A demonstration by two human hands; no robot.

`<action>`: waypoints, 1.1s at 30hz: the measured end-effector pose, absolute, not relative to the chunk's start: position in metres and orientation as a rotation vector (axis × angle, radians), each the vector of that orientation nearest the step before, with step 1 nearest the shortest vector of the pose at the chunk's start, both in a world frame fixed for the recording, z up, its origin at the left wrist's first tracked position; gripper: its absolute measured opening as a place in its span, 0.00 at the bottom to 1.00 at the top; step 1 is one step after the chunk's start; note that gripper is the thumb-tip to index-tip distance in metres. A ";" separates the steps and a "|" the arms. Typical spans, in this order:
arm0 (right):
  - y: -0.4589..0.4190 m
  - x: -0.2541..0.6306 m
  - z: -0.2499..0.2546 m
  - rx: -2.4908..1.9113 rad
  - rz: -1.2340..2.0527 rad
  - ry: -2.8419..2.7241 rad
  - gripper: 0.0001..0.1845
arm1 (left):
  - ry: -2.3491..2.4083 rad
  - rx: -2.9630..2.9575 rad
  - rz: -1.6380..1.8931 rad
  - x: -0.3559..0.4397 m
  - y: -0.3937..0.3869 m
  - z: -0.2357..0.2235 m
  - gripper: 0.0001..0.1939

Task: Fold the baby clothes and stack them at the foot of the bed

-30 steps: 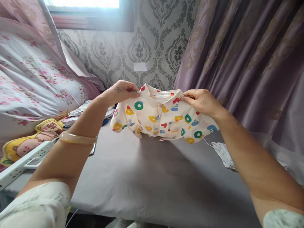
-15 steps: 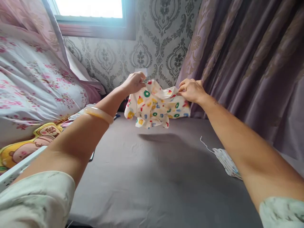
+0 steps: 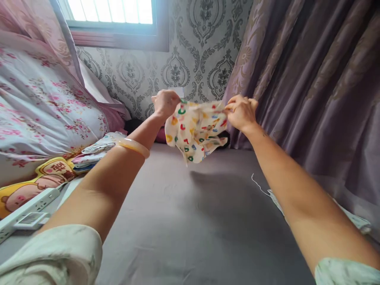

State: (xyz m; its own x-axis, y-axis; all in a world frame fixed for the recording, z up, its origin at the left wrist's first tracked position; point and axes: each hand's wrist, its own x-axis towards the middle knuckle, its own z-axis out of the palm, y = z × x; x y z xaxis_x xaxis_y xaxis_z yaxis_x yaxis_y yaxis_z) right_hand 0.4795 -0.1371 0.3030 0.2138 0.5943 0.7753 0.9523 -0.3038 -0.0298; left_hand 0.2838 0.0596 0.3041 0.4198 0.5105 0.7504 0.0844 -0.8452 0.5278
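Note:
A small white garment with a colourful print, which looks like a baby's top, hangs in the air above the grey bed sheet. My left hand pinches its upper left edge. At its upper right edge, my right hand has the cloth between closed fingers. The garment is creased and slightly blurred, with its lower edge loose and its shadow on the sheet below. Both arms reach far forward, and a pale bangle is on the left forearm.
Folded clothes and a yellow cartoon pillow lie at left, near a white power strip with a plugged-in device. A white cloth with a string lies partly behind my right arm. Purple curtains hang at right.
The garment has swung and bunched, its lower part now hanging in a different shape. My left hand has turned at the wrist, and both hands still hold the cloth.

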 end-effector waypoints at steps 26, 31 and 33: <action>-0.112 0.491 0.283 -1.967 -0.811 -1.100 0.14 | 0.780 2.199 1.518 0.315 0.056 0.288 0.06; -0.130 0.477 0.284 -1.815 -0.995 -1.146 0.21 | 0.613 2.183 1.841 0.307 0.044 0.285 0.07; -0.145 0.467 0.287 -1.799 -1.068 -1.179 0.22 | 0.523 2.217 1.969 0.296 0.036 0.286 0.09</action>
